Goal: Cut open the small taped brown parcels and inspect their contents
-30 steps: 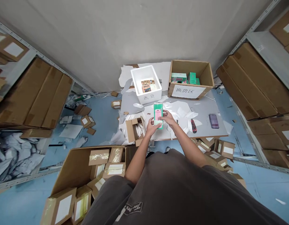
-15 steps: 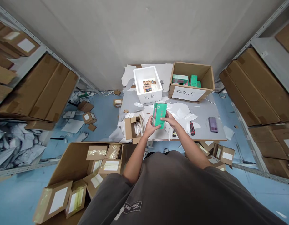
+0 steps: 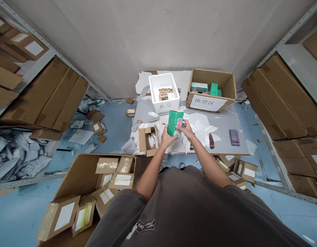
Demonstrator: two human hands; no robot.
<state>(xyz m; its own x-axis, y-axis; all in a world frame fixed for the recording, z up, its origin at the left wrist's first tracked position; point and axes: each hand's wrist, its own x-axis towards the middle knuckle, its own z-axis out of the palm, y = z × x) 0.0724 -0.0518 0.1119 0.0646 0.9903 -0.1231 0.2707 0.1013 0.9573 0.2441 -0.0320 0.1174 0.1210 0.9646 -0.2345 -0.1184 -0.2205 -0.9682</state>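
A green product box [image 3: 173,124] with a pink picture on its right-hand face is held up over the table. My left hand [image 3: 167,137] grips its lower left side, and my right hand [image 3: 186,130] has its fingers on the right side. Just left of my hands stands an opened small cardboard box [image 3: 142,140] with white paper strips inside. Beyond the green box is a white foam bin [image 3: 165,108] holding a few small packs. Under and around my hands lie torn white paper pieces [image 3: 199,124].
At the back right of the grey table [image 3: 225,123] stands a cardboard carton [image 3: 226,106] holding several green boxes. A red-and-black cutter [image 3: 211,141] and a blurred purple item [image 3: 234,137] lie to the right. A large carton [image 3: 71,181] of parcels is at lower left; loaded shelves flank both sides.
The green box has been turned in my hands, so its pink-pictured face now points right instead of left. My view has shifted slightly.
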